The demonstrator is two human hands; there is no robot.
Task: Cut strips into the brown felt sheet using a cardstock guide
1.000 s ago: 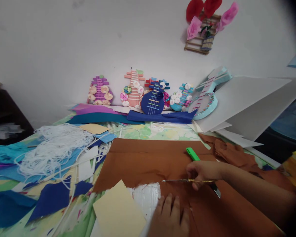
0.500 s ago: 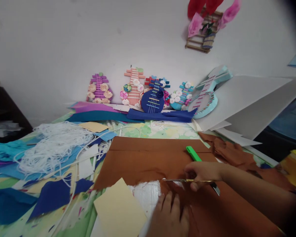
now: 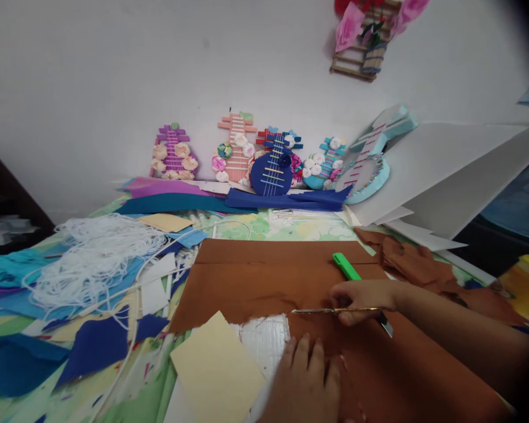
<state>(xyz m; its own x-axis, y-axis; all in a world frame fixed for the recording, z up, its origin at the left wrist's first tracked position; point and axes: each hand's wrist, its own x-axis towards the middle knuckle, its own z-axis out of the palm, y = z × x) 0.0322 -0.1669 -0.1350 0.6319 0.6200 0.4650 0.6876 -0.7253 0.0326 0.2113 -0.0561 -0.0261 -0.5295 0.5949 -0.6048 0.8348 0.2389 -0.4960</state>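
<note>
My right hand (image 3: 364,298) is closed around a thin pair of scissors (image 3: 317,310) with a gold-coloured handle, seen nearly edge-on. The silvery tip points left, over the edge of the brown paper (image 3: 264,282). My left hand (image 3: 306,382) lies flat on the brown paper, fingers a little apart. Just beyond its fingertips, a white surface with ridged marks (image 3: 267,338) shows through a gap in the brown paper. A green-handled utility knife (image 3: 347,267) lies partly beneath my right hand, its blade end showing on the near side. A pale yellow sheet (image 3: 218,370) lies left of my left hand.
White cord (image 3: 101,252) is heaped on the left among blue paper scraps (image 3: 94,346). Crumpled brown paper (image 3: 417,264) lies at the right. Several decorated lute-shaped crafts (image 3: 271,170) lean on the wall, and large white boards (image 3: 449,170) stand at the back right.
The camera view has shifted slightly, so the scene sits a little higher. The scissors lie lower against the paper, and the pale gap beneath their blade no longer shows. My left hand stays on the paper.
</note>
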